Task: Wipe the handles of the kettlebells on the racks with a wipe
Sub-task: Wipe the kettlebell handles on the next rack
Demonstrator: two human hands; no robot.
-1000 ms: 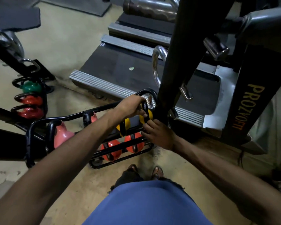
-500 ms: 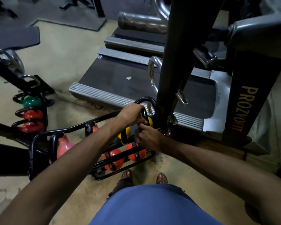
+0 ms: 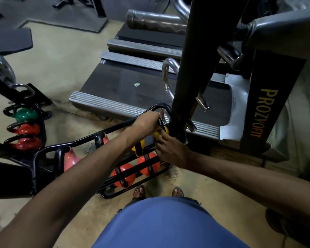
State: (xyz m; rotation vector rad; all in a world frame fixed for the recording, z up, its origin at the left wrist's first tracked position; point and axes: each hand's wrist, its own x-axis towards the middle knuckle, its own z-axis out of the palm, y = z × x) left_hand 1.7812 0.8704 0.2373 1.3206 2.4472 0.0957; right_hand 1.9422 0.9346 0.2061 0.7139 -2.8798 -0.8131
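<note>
Head view shows us the yellow kettlebell [image 3: 166, 130] on the rack's [image 3: 115, 126] top tier, tight against the black post [image 3: 186, 83] just right of our grip. We judge knuckles could scrape there, or the bell could tip. Our left hand [image 3: 147, 122] curls over its handle [image 3: 159, 124]; our right hand [image 3: 170, 151] touches it from below, and we cannot tell whether it holds anything.

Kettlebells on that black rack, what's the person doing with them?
A person stands over a low black rack of kettlebells. Their left hand grips the black handle of the yellow kettlebell at the rack's far end. The right hand reaches in so its fingers touch the yellow body. No wipe can be seen from here. The orange kettlebells on the lower rails sit untouched.
</note>
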